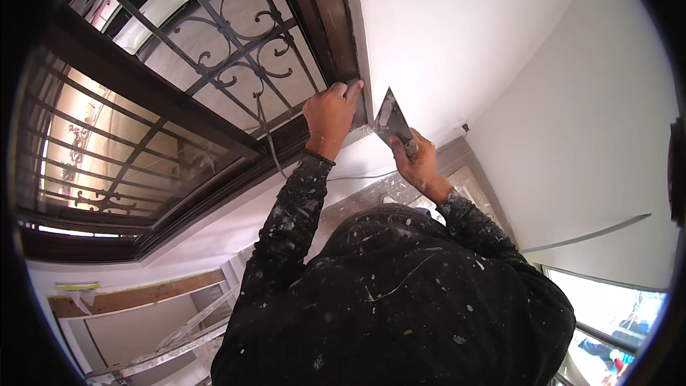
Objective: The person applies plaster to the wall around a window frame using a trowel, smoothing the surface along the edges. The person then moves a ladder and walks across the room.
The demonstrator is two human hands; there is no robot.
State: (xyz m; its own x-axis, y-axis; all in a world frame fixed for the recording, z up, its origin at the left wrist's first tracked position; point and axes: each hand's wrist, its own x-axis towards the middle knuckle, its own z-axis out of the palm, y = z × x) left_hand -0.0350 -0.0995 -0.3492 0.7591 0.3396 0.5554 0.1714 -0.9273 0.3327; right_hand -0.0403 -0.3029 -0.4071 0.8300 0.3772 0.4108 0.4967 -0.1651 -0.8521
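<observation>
My right hand [419, 166] grips a putty knife [392, 120], its flat metal blade pointing up and smeared with pale filler. The blade is beside the white wall, close to the lower corner of the dark window frame [346, 53]. Up at that same corner is my left hand [332, 116], its fingers curled and pressed together against the frame's edge where it meets the wall. Whatever those fingers may hold is hidden. Both black sleeves are spotted with white.
A wrought-iron grille [243, 57] fills the window, with a parked white car [153, 0] outside. An open window sash [143, 136] is at the left. A grey cable [270, 144] hangs by the sill. White-stained ladder-like rails [171, 347] stand lower left.
</observation>
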